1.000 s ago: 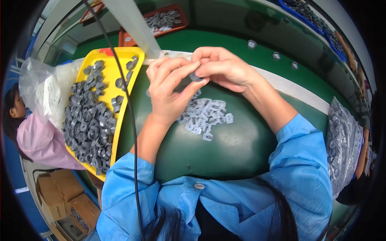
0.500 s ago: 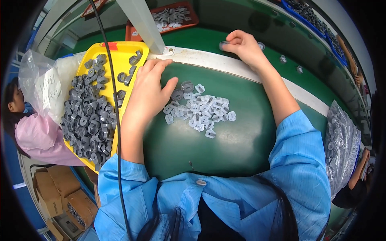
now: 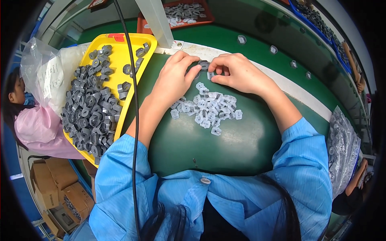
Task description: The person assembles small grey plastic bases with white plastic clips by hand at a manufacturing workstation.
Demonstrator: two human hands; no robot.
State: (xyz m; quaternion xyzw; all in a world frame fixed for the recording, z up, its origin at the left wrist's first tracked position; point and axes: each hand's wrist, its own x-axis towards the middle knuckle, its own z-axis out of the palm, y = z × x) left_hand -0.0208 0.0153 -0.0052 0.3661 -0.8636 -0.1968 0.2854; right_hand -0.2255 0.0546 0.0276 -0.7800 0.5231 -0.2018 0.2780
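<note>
My left hand point(image 3: 175, 78) is above the green work surface, its thumb and index finger closed at the edge of a round dark-grey plastic part point(image 3: 204, 64). Facing it, my right hand point(image 3: 238, 73) pinches a small translucent plastic piece point(image 3: 210, 75) just below that part. The fingertips of both hands are close together. Nearer to me lies a loose pile of similar translucent pieces point(image 3: 209, 105). Part of another round grey piece point(image 3: 197, 75) shows under my left thumb, mostly hidden.
A yellow tray point(image 3: 151, 39) heaped with grey round parts stands at left. Beyond a pale rail point(image 3: 289, 93), a green belt point(image 3: 257, 42) carries several spaced parts. An orange tray point(image 3: 209, 17) sits at the back. A black cable point(image 3: 136, 120) hangs in front. Someone in pink is at left.
My right hand has come back from the belt and now pinches a translucent piece. My left hand has moved right from the yellow tray's edge to the grey part. Belt parts have shifted right.
</note>
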